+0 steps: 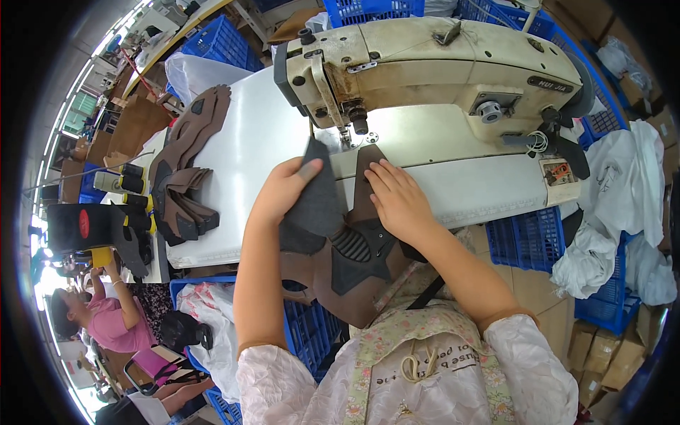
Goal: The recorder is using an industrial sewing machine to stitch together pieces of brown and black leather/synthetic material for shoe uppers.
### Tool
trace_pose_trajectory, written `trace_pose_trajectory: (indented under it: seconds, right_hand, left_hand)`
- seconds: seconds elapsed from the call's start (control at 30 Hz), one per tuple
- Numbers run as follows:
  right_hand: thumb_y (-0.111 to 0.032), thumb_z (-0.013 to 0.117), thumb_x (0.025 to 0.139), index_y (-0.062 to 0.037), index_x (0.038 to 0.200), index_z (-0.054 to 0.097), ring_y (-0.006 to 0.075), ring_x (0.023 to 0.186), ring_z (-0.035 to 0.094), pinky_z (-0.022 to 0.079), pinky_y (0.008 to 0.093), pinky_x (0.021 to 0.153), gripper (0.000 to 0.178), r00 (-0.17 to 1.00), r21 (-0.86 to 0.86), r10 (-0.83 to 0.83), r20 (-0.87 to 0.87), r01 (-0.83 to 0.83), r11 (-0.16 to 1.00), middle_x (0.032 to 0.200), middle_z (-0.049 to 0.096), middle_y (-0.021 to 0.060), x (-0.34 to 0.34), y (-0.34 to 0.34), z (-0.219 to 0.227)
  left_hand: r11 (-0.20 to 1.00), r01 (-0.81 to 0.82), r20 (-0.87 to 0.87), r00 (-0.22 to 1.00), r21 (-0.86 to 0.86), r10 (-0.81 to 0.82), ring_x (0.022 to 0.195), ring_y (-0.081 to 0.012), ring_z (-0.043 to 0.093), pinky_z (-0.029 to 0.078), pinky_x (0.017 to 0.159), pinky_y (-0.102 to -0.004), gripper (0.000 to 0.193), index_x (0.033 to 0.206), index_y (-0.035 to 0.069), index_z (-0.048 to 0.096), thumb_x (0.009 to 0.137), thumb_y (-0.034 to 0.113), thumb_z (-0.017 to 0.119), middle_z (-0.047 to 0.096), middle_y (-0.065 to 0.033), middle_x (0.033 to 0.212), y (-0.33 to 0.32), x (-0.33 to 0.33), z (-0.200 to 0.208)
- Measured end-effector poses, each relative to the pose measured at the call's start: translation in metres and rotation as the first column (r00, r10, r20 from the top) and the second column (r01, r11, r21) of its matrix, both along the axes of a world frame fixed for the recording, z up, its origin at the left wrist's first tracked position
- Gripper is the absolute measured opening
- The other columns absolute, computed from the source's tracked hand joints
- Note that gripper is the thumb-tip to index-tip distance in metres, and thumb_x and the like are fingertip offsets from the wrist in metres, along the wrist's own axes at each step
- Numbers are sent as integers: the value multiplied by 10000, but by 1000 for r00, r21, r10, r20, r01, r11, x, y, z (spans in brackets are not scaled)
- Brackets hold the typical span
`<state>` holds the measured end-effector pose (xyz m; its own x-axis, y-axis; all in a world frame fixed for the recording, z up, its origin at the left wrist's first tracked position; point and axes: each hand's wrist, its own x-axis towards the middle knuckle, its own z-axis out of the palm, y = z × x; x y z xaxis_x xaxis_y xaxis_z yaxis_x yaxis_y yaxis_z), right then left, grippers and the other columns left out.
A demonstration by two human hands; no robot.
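Note:
Just in front of the presser foot [345, 136] of a sewing machine [432, 78], my left hand [278, 193] pinches a dark grey shoe-upper piece [316, 200], its thumb on top and its other fingers behind. My right hand [401, 204] lies with fingers stretched out on the narrow end of a brown shoe upper [367, 164]. That upper hangs over the table's front edge toward my lap and carries a black ribbed patch [358, 262]. The tip of the grey piece stands close to the needle area; I cannot tell whether it touches the foot.
Stacks of brown and black cut pieces [185, 202] lie on the left of the white table [248, 142], near thread spools [132, 183]. Blue crates [525, 237] stand around, some with white bags [602, 212]. Another person [117, 319] works at far left.

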<state>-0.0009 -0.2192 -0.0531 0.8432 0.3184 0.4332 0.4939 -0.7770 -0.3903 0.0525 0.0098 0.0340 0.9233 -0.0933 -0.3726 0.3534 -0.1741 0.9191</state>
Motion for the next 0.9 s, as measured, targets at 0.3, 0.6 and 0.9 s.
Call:
trace_pose_trajectory:
  seconds: [0.3, 0.6, 0.9]
  right_hand:
    - [-140, 579, 891, 23, 1273, 551, 336, 1314, 460, 357, 448, 1107, 416, 999, 12, 22, -37, -22, 1000, 1353, 542, 174, 0, 0, 2]
    - [-144, 584, 887, 42, 1276, 539, 335, 1323, 445, 350, 448, 1111, 434, 999, -13, 23, -29, -24, 1000, 1363, 530, 179, -9, -3, 5]
    - [-173, 575, 904, 32, 1304, 528, 318, 1340, 431, 339, 440, 1122, 451, 999, -29, 25, -44, -27, 999, 1380, 521, 166, -8, -7, 3]
  left_hand:
    - [489, 160, 215, 751, 857, -624, 643, -259, 587, 477, 644, -380, 423, 877, -24, 681, 842, 395, 729, 638, -158, 715, -32, 25, -28]
    - [709, 283, 53, 910, 646, -412, 620, -218, 593, 475, 623, -365, 496, 857, -48, 695, 866, 448, 703, 631, -141, 674, -50, 61, -37]
    - [602, 247, -24, 935, 759, -353, 581, -218, 619, 472, 583, -382, 537, 758, -63, 701, 857, 465, 689, 647, -126, 640, -24, 77, -52]
